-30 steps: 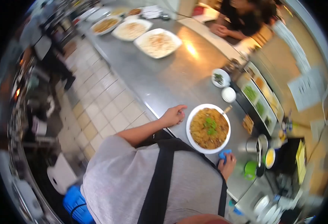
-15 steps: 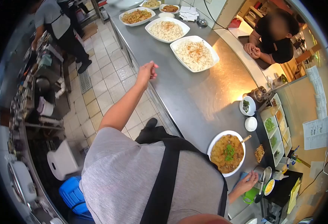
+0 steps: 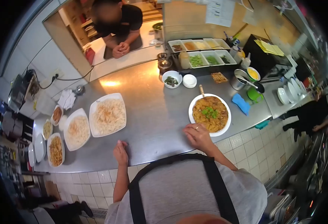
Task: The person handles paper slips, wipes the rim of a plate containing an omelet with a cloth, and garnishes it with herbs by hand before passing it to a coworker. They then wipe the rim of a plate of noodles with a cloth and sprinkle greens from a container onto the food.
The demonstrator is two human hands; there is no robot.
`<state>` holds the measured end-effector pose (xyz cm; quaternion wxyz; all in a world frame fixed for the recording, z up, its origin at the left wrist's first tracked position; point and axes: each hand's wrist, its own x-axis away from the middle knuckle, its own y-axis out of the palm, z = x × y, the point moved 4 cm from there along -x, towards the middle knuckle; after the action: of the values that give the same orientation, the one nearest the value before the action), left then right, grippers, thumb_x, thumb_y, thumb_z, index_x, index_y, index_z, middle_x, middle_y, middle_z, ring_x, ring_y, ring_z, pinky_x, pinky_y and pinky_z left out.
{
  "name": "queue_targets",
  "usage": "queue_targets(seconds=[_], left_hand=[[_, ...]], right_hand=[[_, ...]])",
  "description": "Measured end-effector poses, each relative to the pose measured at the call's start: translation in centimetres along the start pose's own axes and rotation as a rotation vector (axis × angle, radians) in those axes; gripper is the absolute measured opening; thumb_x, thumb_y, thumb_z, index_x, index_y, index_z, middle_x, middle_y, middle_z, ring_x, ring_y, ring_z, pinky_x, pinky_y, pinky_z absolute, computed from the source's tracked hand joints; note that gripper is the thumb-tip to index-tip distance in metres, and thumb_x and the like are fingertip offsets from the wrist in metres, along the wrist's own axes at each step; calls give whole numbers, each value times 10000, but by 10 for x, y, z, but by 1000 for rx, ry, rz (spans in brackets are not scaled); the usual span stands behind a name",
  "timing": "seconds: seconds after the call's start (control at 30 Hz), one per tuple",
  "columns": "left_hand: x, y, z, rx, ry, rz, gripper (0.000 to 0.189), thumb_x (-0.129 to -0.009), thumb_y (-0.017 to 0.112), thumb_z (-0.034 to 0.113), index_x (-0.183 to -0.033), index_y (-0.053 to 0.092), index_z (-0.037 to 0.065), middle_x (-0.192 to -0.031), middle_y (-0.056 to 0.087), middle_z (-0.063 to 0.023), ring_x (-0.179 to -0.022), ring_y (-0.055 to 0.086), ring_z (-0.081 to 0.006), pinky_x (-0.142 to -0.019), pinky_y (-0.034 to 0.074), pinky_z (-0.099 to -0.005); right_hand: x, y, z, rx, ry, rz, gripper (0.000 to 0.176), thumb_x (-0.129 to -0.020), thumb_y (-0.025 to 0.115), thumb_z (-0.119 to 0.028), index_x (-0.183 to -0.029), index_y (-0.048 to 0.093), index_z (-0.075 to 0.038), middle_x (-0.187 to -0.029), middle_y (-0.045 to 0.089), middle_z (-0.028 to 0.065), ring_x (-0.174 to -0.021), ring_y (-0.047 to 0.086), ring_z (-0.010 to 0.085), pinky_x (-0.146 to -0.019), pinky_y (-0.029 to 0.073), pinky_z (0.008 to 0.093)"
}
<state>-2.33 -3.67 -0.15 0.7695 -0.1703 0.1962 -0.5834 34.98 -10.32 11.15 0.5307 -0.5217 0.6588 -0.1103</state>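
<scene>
A round white plate [image 3: 191,112] holds a thick yellow-brown dish [image 3: 217,115] topped with chopped green herbs. A handle [image 3: 202,90] sticks out at its far rim. My right hand [image 3: 199,135] is at the plate's near left edge, fingers loosely bent and apart, holding nothing. By the front edge of the steel counter, my left hand [image 3: 121,151] hangs with its fingers curled in and nothing in them. Beyond it stands a square white dish of rice [image 3: 108,114] with brown topping, and a second rice dish [image 3: 77,129] sits to its left.
Left lie a noodle dish [image 3: 55,150] and smaller plates. At the back are a bowl of dark greens [image 3: 171,79], stacked small dishes [image 3: 189,80] and garnish trays [image 3: 203,58]. A blue cloth [image 3: 241,103] and green cup [image 3: 254,95] lie right. A person [image 3: 121,37] leans at the hatch.
My view has swung right to face the counter squarely. My right hand has gone from near the green cup to the plate's near left edge. My left hand is now by the counter's front edge.
</scene>
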Motion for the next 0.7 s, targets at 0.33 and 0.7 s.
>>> queue_targets(seconds=[0.33, 0.7], left_hand=[[-13, -60, 7, -140, 166, 412, 423, -969, 415, 310, -813, 614, -30, -635, 507, -51, -593, 441, -162, -548, 368, -340], [-255, -358, -70, -613, 295, 591, 313, -917, 472, 209, -1084, 613, -16, -1053, 622, -212, -970, 590, -347, -852, 451, -391]], right_hand=[[25, 50, 11, -173, -241, -575, 93, -792, 613, -153, -860, 641, -96, -921, 631, 49, -802, 618, 233, -739, 462, 382], [15, 111, -32, 102, 82, -416, 361, -785, 626, -205, -1130, 575, -108, -1252, 478, 151, -1179, 431, 320, -961, 336, 475]])
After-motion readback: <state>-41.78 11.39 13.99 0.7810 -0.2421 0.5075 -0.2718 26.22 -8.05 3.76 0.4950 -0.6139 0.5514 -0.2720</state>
